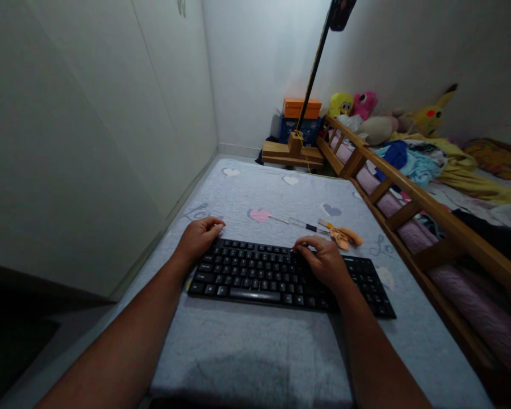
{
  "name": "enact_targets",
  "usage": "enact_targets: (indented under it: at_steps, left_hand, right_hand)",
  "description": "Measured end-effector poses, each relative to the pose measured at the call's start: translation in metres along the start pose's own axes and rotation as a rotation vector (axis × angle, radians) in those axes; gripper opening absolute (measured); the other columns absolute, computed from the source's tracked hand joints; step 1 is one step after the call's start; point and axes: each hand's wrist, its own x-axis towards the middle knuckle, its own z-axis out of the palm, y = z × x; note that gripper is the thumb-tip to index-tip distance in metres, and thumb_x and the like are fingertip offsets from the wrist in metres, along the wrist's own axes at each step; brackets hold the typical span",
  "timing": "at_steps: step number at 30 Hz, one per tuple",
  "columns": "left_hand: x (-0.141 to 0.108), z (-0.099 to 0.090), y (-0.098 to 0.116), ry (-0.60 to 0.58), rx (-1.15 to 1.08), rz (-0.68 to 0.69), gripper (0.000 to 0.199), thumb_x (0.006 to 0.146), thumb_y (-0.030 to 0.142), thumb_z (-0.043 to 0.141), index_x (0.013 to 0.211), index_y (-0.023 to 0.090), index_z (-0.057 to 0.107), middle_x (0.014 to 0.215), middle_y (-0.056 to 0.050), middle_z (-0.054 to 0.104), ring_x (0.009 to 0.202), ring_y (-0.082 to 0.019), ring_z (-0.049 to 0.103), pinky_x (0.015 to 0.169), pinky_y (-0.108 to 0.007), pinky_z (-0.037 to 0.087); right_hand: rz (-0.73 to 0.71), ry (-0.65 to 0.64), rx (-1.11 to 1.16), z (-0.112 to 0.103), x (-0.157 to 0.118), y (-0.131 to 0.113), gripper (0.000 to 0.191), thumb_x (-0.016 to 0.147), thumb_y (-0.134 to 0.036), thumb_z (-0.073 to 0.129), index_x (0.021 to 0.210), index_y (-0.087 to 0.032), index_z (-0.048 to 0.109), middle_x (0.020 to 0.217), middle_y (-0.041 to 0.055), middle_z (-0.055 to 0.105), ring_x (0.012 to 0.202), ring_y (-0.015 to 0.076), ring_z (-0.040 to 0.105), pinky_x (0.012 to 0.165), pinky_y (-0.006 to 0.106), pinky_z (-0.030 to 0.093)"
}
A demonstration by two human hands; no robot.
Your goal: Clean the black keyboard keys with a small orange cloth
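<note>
A black keyboard point(255, 275) lies flat on a pale cloth printed with hearts. At its upper left corner is my left hand point(200, 236), thumb and fingertips pressed together; what they hold, if anything, is too small to tell. My right hand point(321, 258) is over the keys right of the middle, with thumb and index finger pinched near the top row; a tiny light spot shows at the fingertips. Behind the keyboard lie a thin tool with a black part point(310, 227), a thin light stick point(278, 218) and a crumpled orange cloth point(344, 236).
The cloth-covered surface point(247, 346) has a white wall panel on its left and a wooden bed rail point(430, 210) on its right. Beyond the far edge are a wooden stand point(294, 149) with a black pole, an orange box point(301, 108), and plush toys on the bed.
</note>
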Motion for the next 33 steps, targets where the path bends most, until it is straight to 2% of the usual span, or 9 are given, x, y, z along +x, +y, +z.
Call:
enact_targets:
  at_steps: [6,13,33]
  left_hand:
    - [0.000,0.000,-0.001,-0.008,0.001,-0.009,0.037,0.078,0.048,0.058,0.087,0.017,0.075,0.076,-0.004,0.072,0.071,-0.022,0.063,0.069,-0.033,0.045]
    - [-0.001,0.000,0.000,0.004,-0.001,-0.002,0.036,0.078,0.047,0.058,0.090,0.017,0.074,0.084,-0.006,0.075,0.081,-0.025,0.066,0.077,-0.035,0.047]
    - [-0.001,-0.001,0.002,-0.016,-0.001,0.004,0.037,0.080,0.048,0.057,0.090,0.016,0.074,0.080,-0.005,0.073,0.075,-0.022,0.064,0.073,-0.033,0.045]
  right_hand:
    - [-0.010,0.016,-0.009,0.002,0.001,0.002,0.016,0.088,-0.022,0.058,0.084,-0.023,0.073,0.085,0.0045,0.077,0.084,0.0231,0.069,0.081,0.036,0.048]
    - [-0.025,0.000,-0.024,0.006,0.002,0.000,0.016,0.089,-0.022,0.058,0.087,-0.023,0.074,0.088,0.0053,0.077,0.085,0.0234,0.069,0.082,0.036,0.049]
    - [-0.017,-0.041,-0.016,0.003,0.001,-0.008,0.017,0.088,-0.020,0.058,0.084,-0.023,0.073,0.084,0.0042,0.077,0.082,0.0221,0.069,0.081,0.035,0.048]
